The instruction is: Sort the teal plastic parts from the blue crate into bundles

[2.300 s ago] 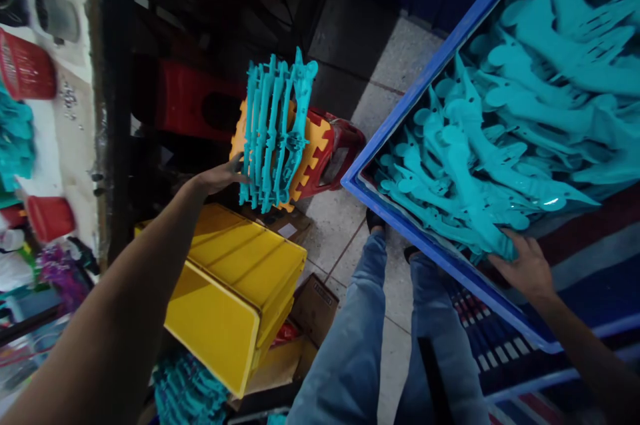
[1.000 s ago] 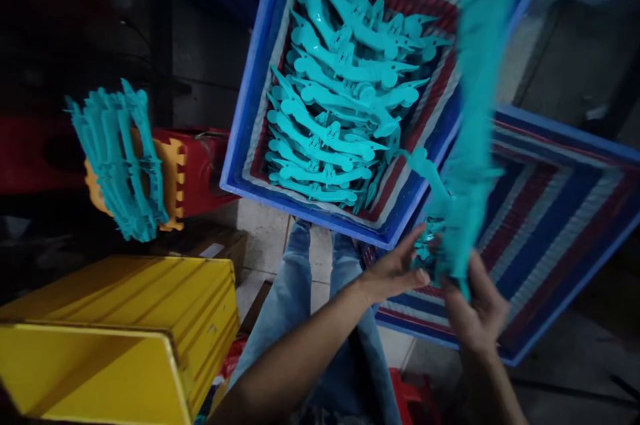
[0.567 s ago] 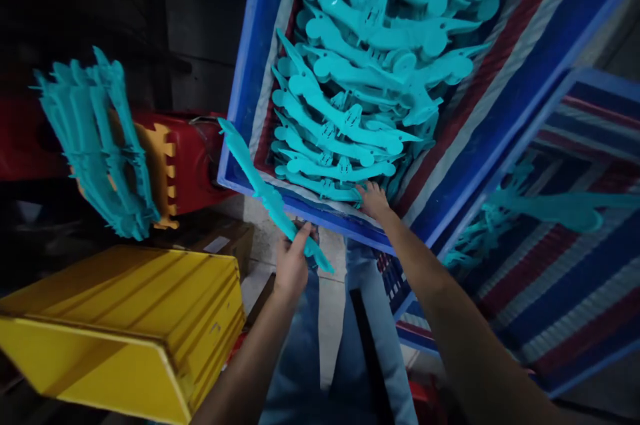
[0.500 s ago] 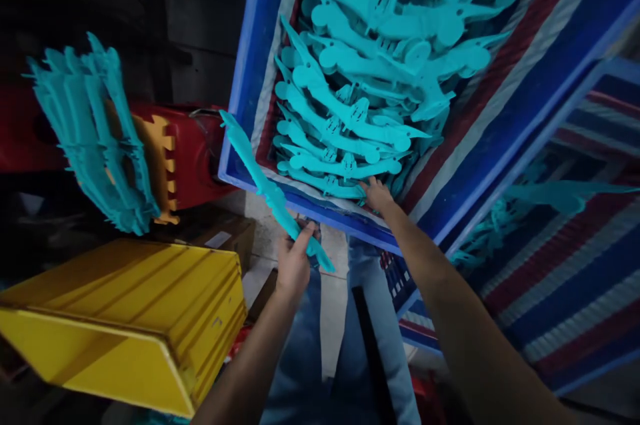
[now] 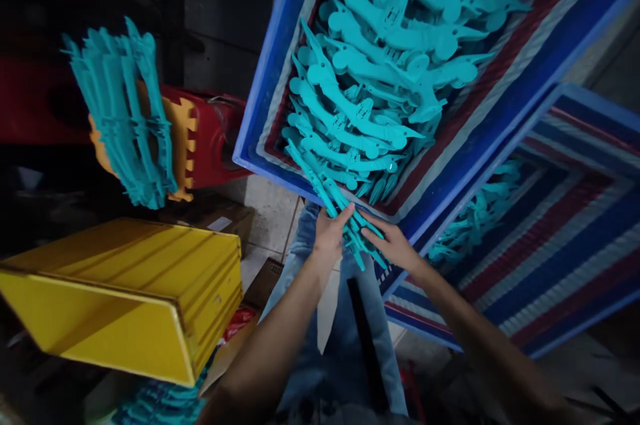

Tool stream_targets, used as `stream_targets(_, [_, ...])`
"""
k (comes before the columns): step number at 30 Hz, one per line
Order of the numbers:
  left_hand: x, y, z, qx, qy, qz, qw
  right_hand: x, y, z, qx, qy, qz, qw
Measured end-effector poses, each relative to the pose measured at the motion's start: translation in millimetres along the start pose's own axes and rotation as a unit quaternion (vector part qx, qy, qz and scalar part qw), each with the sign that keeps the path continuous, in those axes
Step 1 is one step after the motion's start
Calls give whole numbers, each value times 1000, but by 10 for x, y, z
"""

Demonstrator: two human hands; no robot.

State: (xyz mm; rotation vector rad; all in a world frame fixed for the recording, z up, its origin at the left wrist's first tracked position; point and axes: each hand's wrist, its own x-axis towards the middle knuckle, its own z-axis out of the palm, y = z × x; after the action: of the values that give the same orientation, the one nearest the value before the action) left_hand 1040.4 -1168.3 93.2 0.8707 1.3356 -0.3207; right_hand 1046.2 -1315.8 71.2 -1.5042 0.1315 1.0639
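Long, thin turquoise plastic parts (image 5: 320,185) are gathered in a small bunch above my lap, at the near edge of the blue crate (image 5: 255,125). My left hand (image 5: 331,233) is closed around the bunch, thumb on top. On the other side, my right hand (image 5: 393,245) grips the lower right end of the parts, its fingers partly hidden. How many parts are held I cannot make out. Inside the crate, on a striped red, white and blue lining, lie rows of similar turquoise parts (image 5: 360,118) with pointed ends and round discs.
To the left, a stack of turquoise parts (image 5: 125,118) rests on an orange foam mat (image 5: 183,145) over something red. A yellow bin (image 5: 150,278) lies below it. On the right stands a second blue crate (image 5: 560,225) with striped lining and some turquoise parts (image 5: 480,212).
My right hand has come out of the crate to meet my left. One part was in my left hand before; now both hands hold several together. The view has shifted slightly.
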Motion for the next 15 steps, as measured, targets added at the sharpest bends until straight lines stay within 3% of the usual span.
stream_targets(5, [-248,114,-13,-20,-35,-5,999,-244,-19,5,189,68,107,974])
stream_targets(9, [-395,147,23,-23,-31,-5,999,-486,-21,-99,283,199,97,933])
stream_targets(11, [-488,81,69,3,-29,8,1000,-732,-90,-244,265,260,70,926])
stream_targets(13, [-648,-58,155,71,-49,9,996,-1069,-185,-424,176,348,48,919])
stream_targets(15, [-872,-240,292,147,-121,-18,982,-1439,-268,-579,61,446,34,893])
